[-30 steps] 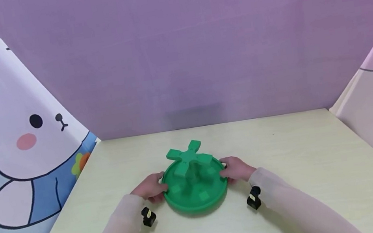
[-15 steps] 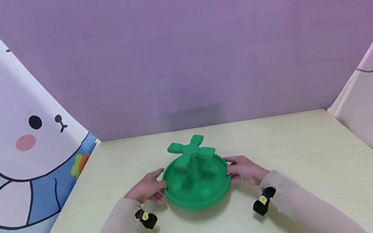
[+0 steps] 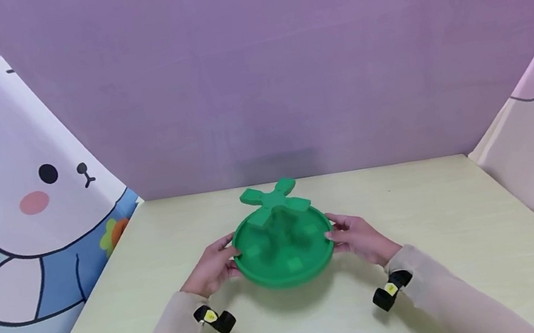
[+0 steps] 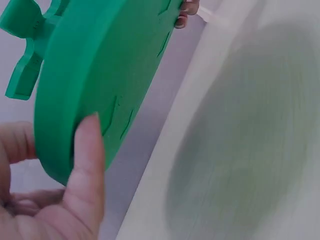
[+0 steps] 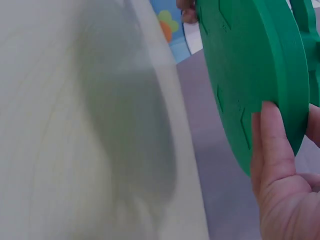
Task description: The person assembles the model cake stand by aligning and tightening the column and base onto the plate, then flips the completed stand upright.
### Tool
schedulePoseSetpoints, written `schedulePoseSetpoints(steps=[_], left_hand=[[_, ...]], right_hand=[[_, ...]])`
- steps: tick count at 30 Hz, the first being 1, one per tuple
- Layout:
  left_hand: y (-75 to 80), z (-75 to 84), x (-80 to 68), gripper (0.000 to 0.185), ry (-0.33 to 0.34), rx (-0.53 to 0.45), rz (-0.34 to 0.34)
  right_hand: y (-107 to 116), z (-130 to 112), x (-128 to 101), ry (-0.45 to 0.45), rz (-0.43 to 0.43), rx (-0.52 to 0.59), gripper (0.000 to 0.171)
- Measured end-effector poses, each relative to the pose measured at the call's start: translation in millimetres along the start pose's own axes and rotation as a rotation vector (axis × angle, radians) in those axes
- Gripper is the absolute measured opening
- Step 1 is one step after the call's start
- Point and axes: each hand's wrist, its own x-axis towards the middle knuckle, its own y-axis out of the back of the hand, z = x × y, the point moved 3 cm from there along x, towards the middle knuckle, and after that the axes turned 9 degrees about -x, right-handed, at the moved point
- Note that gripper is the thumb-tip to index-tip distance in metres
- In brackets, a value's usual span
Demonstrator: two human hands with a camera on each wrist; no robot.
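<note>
Since the earlier pictures, the green disc has been lifted off the counter and carried a little farther from the person, and both hands have gone up with it. A soft shadow is now cast on the counter beneath the disc, which suggests that it is held clear of the surface.

The disc is gripped at opposite edges. The left hand is closed on the left rim, with the thumb laid across the rim's outer wall and the other fingers curled behind it, as is seen from the left wrist. The right hand is closed on the right rim in the same way, its thumb pressed on the underside. A grip on both sides is judged to keep the wide, flat disc level and steady.

A cross-shaped green piece stands on a short post at the far part of the disc and is touched by neither hand. Small square marks are seen on the disc's inner floor.

To the left of the disc a curtain with a cartoon rabbit hangs; behind the disc a plain purple backdrop is stretched.
</note>
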Motion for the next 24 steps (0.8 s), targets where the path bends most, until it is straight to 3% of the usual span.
schedulePoseSetpoints(steps=[5, 8, 11, 16, 19, 24], left_hand=[[-3.7, 3.0, -0.8, 0.070, -0.076, -0.099, -0.115], [-7.8, 6.3, -2.3, 0.074, -0.119, -0.121, -0.152], [-10.0, 9.4, -1.6, 0.072, -0.141, -0.129, -0.134], [-12.4, 10.5, 0.6, 0.066, -0.116, -0.138, -0.070], [-15.6, 10.3, 2.7, 0.066, -0.099, -0.138, -0.063], [-19.4, 8.0, 4.1, 0.065, -0.110, -0.137, -0.062]], right_hand=[[4, -6, -5, 0.012, 0.044, 0.008, 0.067], [6, -6, -9, 0.035, 0.029, 0.009, 0.071], [11, -2, -10, 0.080, -0.030, -0.016, 0.074], [20, 4, -8, 0.153, -0.085, -0.110, 0.080], [22, 4, -7, 0.219, -0.042, -0.214, 0.082], [19, 2, -5, 0.388, 0.140, -0.486, 0.075]])
